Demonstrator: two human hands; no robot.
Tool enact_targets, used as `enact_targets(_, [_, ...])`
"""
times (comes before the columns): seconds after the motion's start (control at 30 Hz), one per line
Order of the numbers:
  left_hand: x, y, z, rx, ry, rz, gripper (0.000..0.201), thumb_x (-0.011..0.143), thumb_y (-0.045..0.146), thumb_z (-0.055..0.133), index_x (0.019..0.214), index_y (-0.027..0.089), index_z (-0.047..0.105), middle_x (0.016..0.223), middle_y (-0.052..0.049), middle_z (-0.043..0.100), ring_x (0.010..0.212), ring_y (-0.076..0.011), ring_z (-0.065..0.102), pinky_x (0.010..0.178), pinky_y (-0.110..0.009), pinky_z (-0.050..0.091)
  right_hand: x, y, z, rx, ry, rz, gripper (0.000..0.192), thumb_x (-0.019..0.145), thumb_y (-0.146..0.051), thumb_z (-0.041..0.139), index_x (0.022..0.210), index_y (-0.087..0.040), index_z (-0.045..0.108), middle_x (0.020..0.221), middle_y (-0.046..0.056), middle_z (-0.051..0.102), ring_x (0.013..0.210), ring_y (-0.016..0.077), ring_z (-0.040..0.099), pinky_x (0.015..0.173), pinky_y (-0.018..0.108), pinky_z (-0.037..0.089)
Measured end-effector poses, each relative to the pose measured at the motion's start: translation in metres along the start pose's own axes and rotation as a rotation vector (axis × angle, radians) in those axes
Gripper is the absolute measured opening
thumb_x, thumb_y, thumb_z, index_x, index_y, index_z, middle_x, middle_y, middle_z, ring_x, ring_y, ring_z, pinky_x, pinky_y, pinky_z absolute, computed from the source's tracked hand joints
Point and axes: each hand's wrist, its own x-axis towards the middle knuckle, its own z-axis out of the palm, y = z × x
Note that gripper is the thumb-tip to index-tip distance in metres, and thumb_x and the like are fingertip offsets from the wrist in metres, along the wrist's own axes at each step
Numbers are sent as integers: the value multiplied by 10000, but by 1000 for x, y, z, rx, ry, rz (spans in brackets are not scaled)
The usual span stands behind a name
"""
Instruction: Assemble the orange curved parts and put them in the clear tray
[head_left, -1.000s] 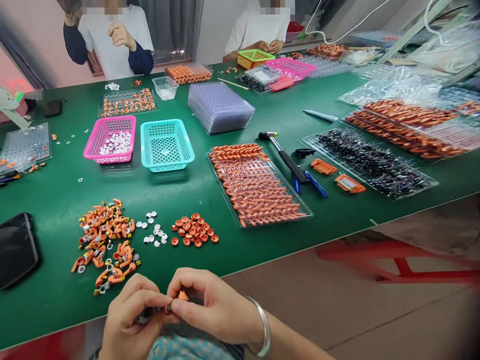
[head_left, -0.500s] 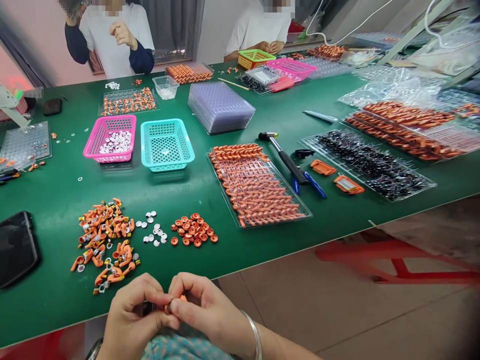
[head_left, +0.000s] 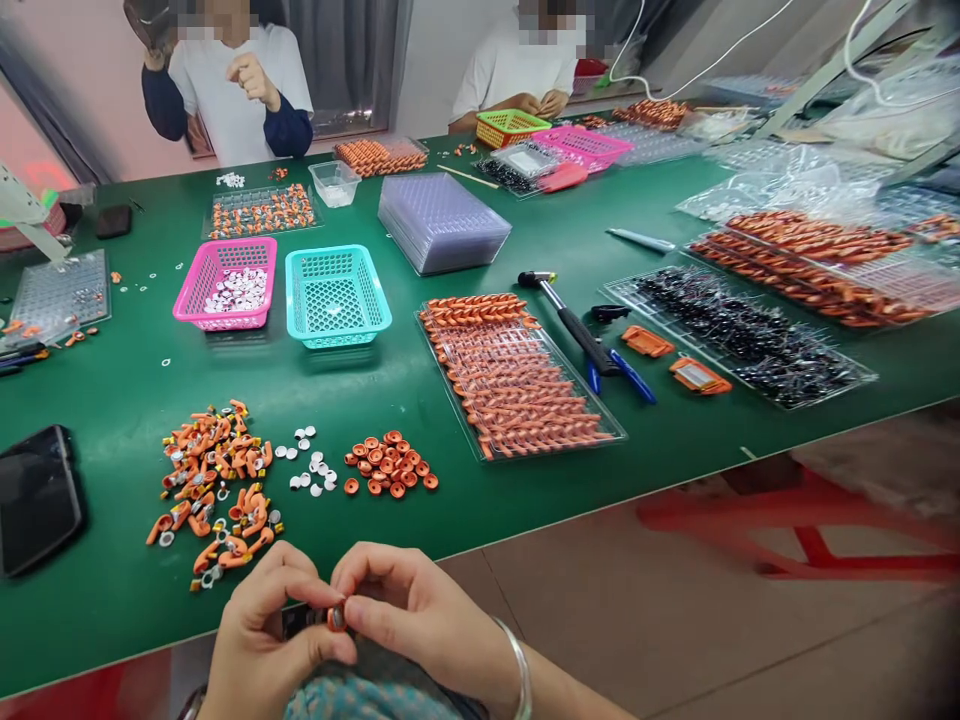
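Note:
Just past the table's front edge, above my lap, my left hand (head_left: 262,625) pinches a small orange earbud shell (head_left: 336,618) between thumb and fingers. My right hand (head_left: 424,615), with a silver bangle at its wrist, closes thumb and forefinger at the shell's right side. A dark round face shows on the shell; fingers cover most of the rest. Beyond my hands lie a heap of orange earbud stems (head_left: 217,450) with yellow and silver ends, some small white discs (head_left: 318,472) and a cluster of orange cup-shaped caps (head_left: 390,462).
A phone (head_left: 39,500) lies left. Pink (head_left: 225,282) and turquoise (head_left: 337,296) baskets stand behind the heap. Right are a filled clear tray (head_left: 517,380), a hammer (head_left: 574,325), blue-handled pliers (head_left: 634,378) and a tray of black wired parts (head_left: 742,325). Two people sit opposite.
My hands have turned the earbud shell slightly, so more of its dark face shows. The right fingertips have shifted a little at its side. The camera view has moved slightly.

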Motion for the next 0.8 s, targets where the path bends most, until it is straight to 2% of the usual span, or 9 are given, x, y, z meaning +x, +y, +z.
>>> enact_targets(0.17, [0, 5, 0, 181, -25, 176, 181, 772, 370, 783, 875, 233, 726, 711, 5, 605, 614, -131, 586, 525, -195, 499, 1, 14, 0, 162, -19, -57, 160, 788, -304, 783, 831, -153, 753, 908, 32, 660, 839, 135, 597, 805, 274, 440])
enact_targets(0.3, [1, 7, 0, 321, -34, 272, 207, 808, 390, 742, 915, 214, 721, 727, -4, 601, 632, -135, 591, 538, -204, 508, 1, 24, 2, 281, -5, -19, 156, 756, -308, 814, 807, -165, 779, 821, 12, 662, 768, 120, 586, 753, 255, 430])
enact_targets(0.47, [1, 11, -1, 424, -43, 359, 239, 852, 412, 685, 984, 214, 713, 717, -2, 601, 638, -142, 582, 554, -229, 509, 0, 25, 7, 356, 14, 25, 217, 690, -344, 859, 746, -153, 775, 786, 11, 661, 740, 117, 583, 720, 243, 437])
enact_targets(0.57, [2, 14, -1, 466, -35, 380, 215, 865, 386, 679, 967, 198, 702, 722, -5, 600, 642, -144, 576, 568, -239, 506, -1, 26, 7, 395, 58, 57, 295, 651, -357, 884, 799, -137, 754, 764, 12, 677, 704, 101, 594, 682, 212, 441])
enact_targets(0.67, [4, 15, -2, 504, -33, 404, 201, 874, 365, 674, 946, 179, 697, 727, -10, 599, 655, -146, 568, 594, -245, 500, -3, 28, 5, 466, 78, 34, 376, 589, -309, 925, 847, -152, 700, 759, 6, 703, 663, 82, 614, 634, 175, 443])
enact_targets(0.8, [4, 16, -3, 526, -45, 456, 200, 873, 324, 684, 988, 160, 693, 751, -21, 601, 690, -152, 554, 632, -254, 493, -2, 30, 4, 459, 97, -15, 364, 579, -240, 931, 810, -159, 662, 742, -5, 711, 635, 76, 631, 619, 166, 464])
